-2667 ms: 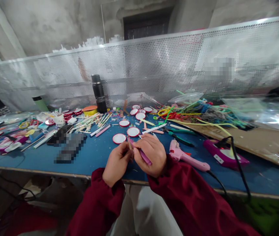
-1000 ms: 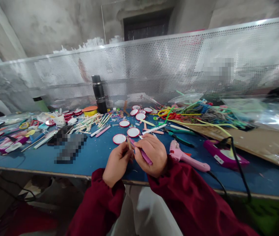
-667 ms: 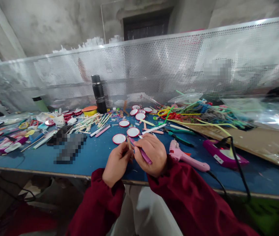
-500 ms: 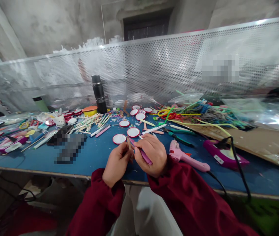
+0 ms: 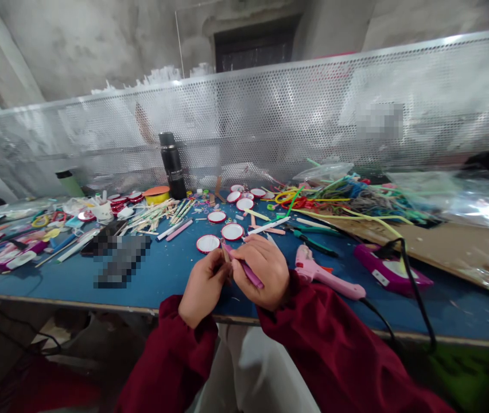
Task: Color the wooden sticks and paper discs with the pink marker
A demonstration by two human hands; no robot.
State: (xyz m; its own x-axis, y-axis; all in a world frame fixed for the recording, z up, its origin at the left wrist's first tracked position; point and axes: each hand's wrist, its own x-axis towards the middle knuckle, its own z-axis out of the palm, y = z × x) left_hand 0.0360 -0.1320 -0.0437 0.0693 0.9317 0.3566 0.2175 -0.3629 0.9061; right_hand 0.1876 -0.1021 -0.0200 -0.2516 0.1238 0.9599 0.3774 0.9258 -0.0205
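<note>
My left hand (image 5: 204, 285) is closed, pinching a thin tan stick (image 5: 227, 258) upright between thumb and fingers. My right hand (image 5: 267, 274) is wrapped round a slim purple stick-like tool (image 5: 251, 275), whose exact kind I cannot make out. The tool's far end meets the upper part of the tan stick, though fingers partly hide the contact. Just beyond the hands lie red-rimmed white round lids, one at the left (image 5: 208, 244) and another at the right (image 5: 232, 232). A white stick (image 5: 269, 225) lies behind my right hand.
Right of my hands are a pink glue gun (image 5: 328, 278), green-handled pliers (image 5: 315, 241) and a purple box with a cable (image 5: 388, 268). A black bottle (image 5: 173, 169) stands at the back. Leftward lie a dark phone-like slab (image 5: 124, 264) and many sticks (image 5: 152, 217).
My right hand has shifted slightly left, bringing the purple tool's end closer against the tan stick. My left hand stays nearly still. The whole view has moved a little.
</note>
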